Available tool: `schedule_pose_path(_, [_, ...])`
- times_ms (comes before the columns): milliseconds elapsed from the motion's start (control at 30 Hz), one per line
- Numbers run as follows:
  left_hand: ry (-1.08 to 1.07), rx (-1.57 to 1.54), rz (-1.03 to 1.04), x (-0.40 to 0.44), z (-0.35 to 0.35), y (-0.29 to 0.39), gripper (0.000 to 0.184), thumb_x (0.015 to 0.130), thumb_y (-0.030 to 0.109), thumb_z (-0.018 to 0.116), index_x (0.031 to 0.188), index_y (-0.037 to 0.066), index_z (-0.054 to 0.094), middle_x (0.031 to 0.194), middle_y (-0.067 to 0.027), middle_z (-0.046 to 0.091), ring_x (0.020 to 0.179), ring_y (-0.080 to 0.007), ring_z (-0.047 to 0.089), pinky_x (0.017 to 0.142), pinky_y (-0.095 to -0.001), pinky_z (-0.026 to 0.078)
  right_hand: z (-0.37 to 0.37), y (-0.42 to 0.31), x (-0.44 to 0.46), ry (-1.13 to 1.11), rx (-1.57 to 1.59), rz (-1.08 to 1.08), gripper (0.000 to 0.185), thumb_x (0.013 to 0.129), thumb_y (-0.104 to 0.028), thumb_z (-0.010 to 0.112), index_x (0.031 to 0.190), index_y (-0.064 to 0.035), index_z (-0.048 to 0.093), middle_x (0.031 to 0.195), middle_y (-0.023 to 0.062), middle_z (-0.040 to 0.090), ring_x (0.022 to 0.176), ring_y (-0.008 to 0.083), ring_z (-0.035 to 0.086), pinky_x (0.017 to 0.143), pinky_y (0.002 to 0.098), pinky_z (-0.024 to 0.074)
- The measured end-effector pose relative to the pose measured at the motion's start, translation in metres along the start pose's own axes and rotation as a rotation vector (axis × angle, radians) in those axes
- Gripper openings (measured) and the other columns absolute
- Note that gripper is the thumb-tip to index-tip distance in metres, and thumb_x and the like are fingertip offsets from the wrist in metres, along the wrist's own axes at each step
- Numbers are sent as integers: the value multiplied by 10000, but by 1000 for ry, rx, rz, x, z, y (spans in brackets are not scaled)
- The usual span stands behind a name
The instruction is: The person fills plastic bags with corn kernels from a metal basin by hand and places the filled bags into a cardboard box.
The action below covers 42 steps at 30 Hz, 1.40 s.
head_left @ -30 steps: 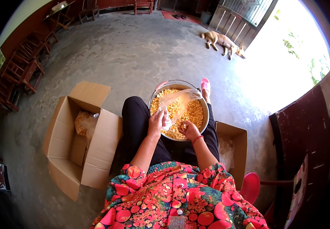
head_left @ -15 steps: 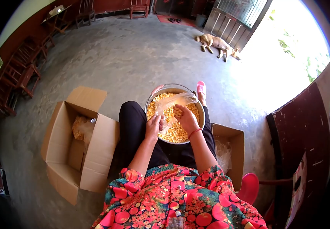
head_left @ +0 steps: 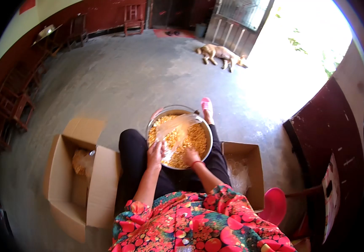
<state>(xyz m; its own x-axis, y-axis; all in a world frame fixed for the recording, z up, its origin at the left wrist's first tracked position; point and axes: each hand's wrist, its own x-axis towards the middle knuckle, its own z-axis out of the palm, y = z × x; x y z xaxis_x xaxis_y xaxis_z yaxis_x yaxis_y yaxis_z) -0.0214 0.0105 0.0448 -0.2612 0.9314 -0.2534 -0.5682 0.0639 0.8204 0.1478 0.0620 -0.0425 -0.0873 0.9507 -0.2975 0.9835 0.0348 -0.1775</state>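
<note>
While L hand (head_left: 155,155) clutches plastic bag (head_left: 182,127) at its 1 o'clock, R hand (head_left: 191,157) (bag approx. 11 o'clock) touches kernels (head_left: 198,138), grip unclear.

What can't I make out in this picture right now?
In the head view:
Right hand: fingertips hidden behind the hand or among the yellow kernels.
Metal pot: bottom covered by kernels.
Patterned shirt: cut off by the bottom edge.
Outdoors: mostly washed out by glare.
</note>
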Motion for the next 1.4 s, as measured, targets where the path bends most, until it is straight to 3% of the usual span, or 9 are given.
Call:
schedule_pose_path(100, [0,28,14,-5,3,6,168,808,188,476,810,31,536,553,36,439,433,-32,381,390,-151,302,-1,-22,-4,-230,-37,-143,314,706,-202,442,947,-38,557,992,208,521,917,340,511,792,400,409])
schedule_pose_path(367, [-14,43,26,-1,-1,1,169,797,190,485,798,37,556,563,32,456,434,-38,385,398,-169,319,-16,-24,-20,-257,107,-312,318,680,-251,449,900,-58,574,901,181,560,853,305,537,760,376,416])
schedule_pose_path(500, [-8,45,8,-1,-2,1,172,799,191,483,805,34,556,565,30,457,433,-40,388,397,-168,321,-1,-13,-10,-92,203,-385,293,721,-310,450,772,-51,578,745,132,586,673,260,565,621,349,446])
schedule_pose_path(600, [-11,54,12,0,-2,0,170,800,190,482,799,33,550,563,28,456,427,-41,388,394,-167,320,-13,-1,-7,-348,1054,-44,279,779,-323,476,726,-58,547,582,18,488,442,99,462,385,224,376])
schedule_pose_path(700, [-1,54,7,-1,-1,1,173,800,191,480,792,30,543,561,23,455,421,-43,390,391,-167,320,-45,-8,-26,-320,1490,221,241,781,-287,475,752,-56,535,577,15,478,440,110,457,374,232,374])
schedule_pose_path(967, [-19,45,30,1,-4,-1,175,804,191,472,787,34,548,560,20,455,420,-47,391,394,-170,330,-34,5,-17,-366,1556,183,170,787,-194,461,779,-33,515,653,53,517,574,143,530,496,241,451])
schedule_pose_path(1200, [-20,45,32,1,-3,-2,182,804,197,472,780,33,548,563,17,457,427,-49,393,405,-170,331,-46,3,-22,-308,1974,242,118,788,-97,469,830,6,508,803,110,530,737,200,550,641,303,495])
schedule_pose_path(1367, [-14,53,25,0,-2,-1,182,805,197,467,781,35,547,563,18,455,428,-48,389,405,-171,325,-85,-31,-19,-258,2060,36,167,782,-81,470,905,26,505,829,114,525,791,228,536,723,323,469])
schedule_pose_path(1400, [-14,53,16,0,-2,-1,184,807,198,464,780,36,547,562,19,452,426,-47,383,405,-170,321,-76,-36,-13,-149,1881,-169,182,779,-79,473,929,19,506,857,106,527,815,229,529,741,322,460])
